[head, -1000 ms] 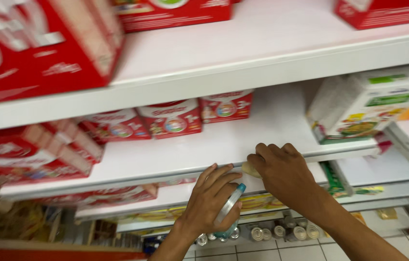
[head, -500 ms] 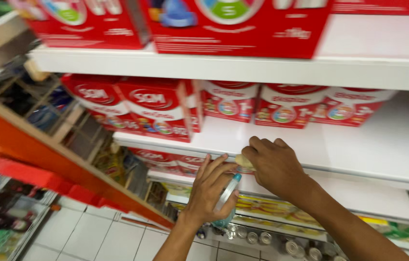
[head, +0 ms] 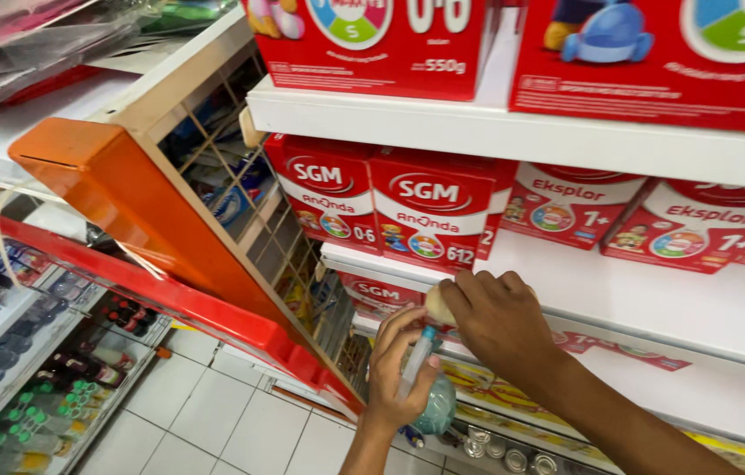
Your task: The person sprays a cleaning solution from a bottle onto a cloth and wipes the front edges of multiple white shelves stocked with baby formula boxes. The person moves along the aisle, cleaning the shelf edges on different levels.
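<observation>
Pale yellowish cloth (head: 436, 304) bunched under right hand (head: 500, 325)

six red boxes (head: 429, 220), two hands (head: 500, 321).

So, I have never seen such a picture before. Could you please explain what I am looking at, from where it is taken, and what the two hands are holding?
A camera worn on a person's head looks down at that person's own bare hands in a shop aisle. The right hand presses a pale yellowish pad against the front edge of a white shelf. The left hand grips a clear bottle with a teal tip. Red boxes stand on the shelf. Small cans sit far below.
</observation>
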